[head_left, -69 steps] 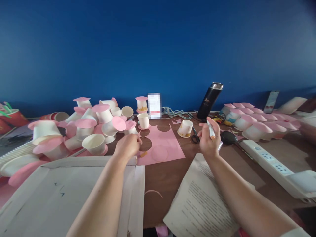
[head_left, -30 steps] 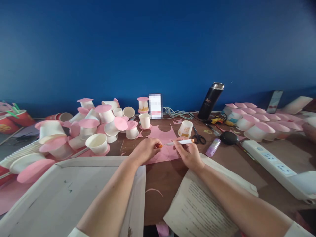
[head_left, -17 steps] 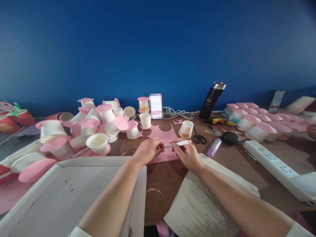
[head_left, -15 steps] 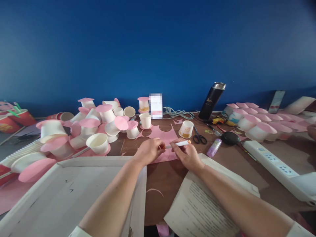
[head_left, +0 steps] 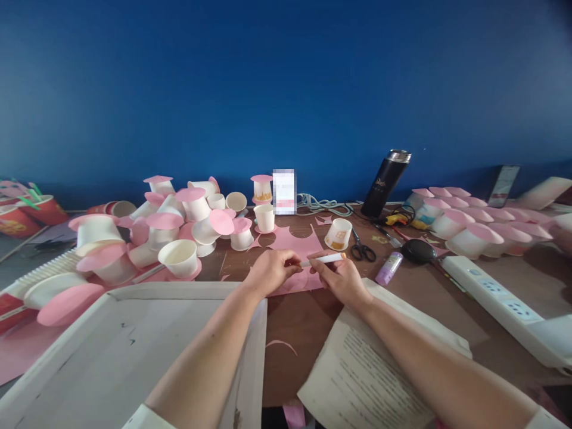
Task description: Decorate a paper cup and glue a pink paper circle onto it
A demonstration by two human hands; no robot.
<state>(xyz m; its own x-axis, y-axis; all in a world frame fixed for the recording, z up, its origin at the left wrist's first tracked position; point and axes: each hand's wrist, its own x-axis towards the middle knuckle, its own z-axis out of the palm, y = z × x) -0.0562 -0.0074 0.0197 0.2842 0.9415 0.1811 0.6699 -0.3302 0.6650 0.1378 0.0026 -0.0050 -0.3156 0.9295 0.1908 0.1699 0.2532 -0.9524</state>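
Between both hands, level above the cut pink paper (head_left: pixel 297 241), is a white marker pen (head_left: pixel 328 258) with an orange end at the right. My right hand (head_left: pixel 342 277) pinches its barrel between thumb and fingers. At the pen's left end, my left hand (head_left: pixel 272 271) is closed in a pinch; whether a cap sits between those fingertips is hidden. Just beyond my right hand stands a paper cup (head_left: pixel 338 233) with an orange-yellow window drawing. Beyond the left one is a plain white cup (head_left: pixel 265 218) on a pink disc.
Cups with pink discs (head_left: pixel 163 229) are heaped at left, and more stand in rows (head_left: pixel 476 229) at right. Scissors (head_left: pixel 363 250), a purple glue stick (head_left: pixel 388 268), a black flask (head_left: pixel 385 183) and a power strip (head_left: pixel 496 295) lie rightward. A white tray (head_left: pixel 179 290) and printed sheet (head_left: pixel 357 369) are nearest.
The whole view has shifted slightly to the right. Both hands keep nearly the same grip on the marker pen; nothing else has visibly moved.
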